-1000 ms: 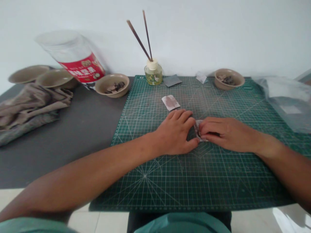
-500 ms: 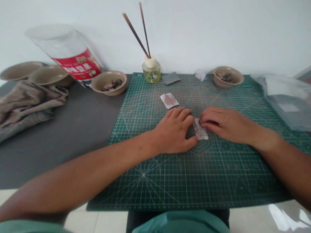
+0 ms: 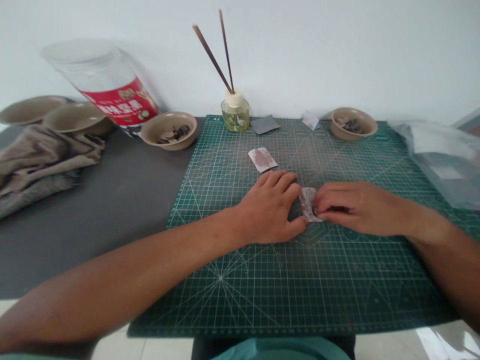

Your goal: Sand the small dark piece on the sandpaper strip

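Observation:
A small whitish sheet with brown smudges (image 3: pixel 308 201) lies on the green cutting mat (image 3: pixel 258 295). My left hand (image 3: pixel 273 207) rests flat on the mat with fingers apart, its thumb and index finger at the sheet's left edge. On the sheet's right side, my right hand (image 3: pixel 347 207) pinches a small dark piece, mostly hidden by the fingertips, against the surface. A second smudged sheet (image 3: pixel 263 159) lies beyond my left hand.
Behind are a reed diffuser (image 3: pixel 235 116), a grey sheet (image 3: pixel 265 124), a small white piece (image 3: pixel 310 120) and bowls of fragments (image 3: pixel 170 122) (image 3: pixel 352 131). A jar (image 3: pixel 123 102) and cloth (image 3: pixel 45 155) are left; a plastic bag (image 3: pixel 442 155) is right.
My right hand has moved toward me along the sheet, from its upper part to its lower right edge. My left hand stays in nearly the same place. The view has shifted slightly.

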A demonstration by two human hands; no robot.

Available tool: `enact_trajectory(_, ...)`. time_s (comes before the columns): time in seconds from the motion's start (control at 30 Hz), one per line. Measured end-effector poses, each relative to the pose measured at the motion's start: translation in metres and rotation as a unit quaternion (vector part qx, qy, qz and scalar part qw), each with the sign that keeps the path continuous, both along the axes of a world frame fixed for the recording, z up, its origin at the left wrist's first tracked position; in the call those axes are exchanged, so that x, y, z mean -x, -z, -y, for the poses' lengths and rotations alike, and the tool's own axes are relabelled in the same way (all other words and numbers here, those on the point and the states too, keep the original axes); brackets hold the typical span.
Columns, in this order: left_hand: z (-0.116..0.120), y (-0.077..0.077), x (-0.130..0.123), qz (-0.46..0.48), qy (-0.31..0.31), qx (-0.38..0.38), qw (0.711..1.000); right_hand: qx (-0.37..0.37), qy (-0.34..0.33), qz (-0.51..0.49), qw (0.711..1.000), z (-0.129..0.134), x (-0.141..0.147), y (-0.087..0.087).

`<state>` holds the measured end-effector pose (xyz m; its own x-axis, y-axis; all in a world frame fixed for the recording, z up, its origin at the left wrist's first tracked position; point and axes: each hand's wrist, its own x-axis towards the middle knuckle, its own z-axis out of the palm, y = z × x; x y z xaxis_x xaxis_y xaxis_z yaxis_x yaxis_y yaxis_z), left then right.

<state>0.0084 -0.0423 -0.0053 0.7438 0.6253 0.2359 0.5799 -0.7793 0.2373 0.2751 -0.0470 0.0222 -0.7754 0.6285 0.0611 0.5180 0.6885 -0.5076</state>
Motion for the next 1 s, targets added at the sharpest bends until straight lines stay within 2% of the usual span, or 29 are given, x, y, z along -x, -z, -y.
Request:
enact_trajectory(0.07,0.0,0.0,0.0,0.0,0.001,0.001,1.0,-0.01,-0.01,-0.008,1.0,0.001,0.004,0.002)
enact_trajectory(0.2,0.0,0.001,0.0,-0.001,-0.003,-0.006,1.0,-0.088,0.054,0.006,0.995,-0.008,0.004,0.006)
enact_trajectory(0.4,0.0,0.001,0.0,-0.008,-0.001,-0.005,1.0,-0.036,0.002,-0.018,0.999,-0.005,0.002,0.007)
enact_trajectory(0.53,0.0,0.001,0.0,-0.004,-0.001,-0.01,1.0,-0.066,0.06,-0.009,0.996,-0.009,0.007,0.007)
enact_trajectory(0.6,0.0,0.001,0.0,-0.008,-0.001,-0.007,1.0,-0.065,0.067,-0.002,0.996,-0.011,0.004,0.004)
enact_trajectory(0.77,0.001,0.0,-0.001,-0.007,0.0,-0.004,1.0,-0.001,-0.002,-0.017,1.0,-0.006,0.001,0.001)
enact_trajectory(0.9,0.0,0.0,-0.001,-0.006,-0.001,-0.005,1.0,-0.059,0.052,-0.01,0.997,-0.011,0.005,0.002)
enact_trajectory(1.0,0.0,-0.001,-0.001,-0.008,-0.004,-0.006,1.0,-0.052,0.057,-0.003,0.997,-0.015,0.002,-0.001)
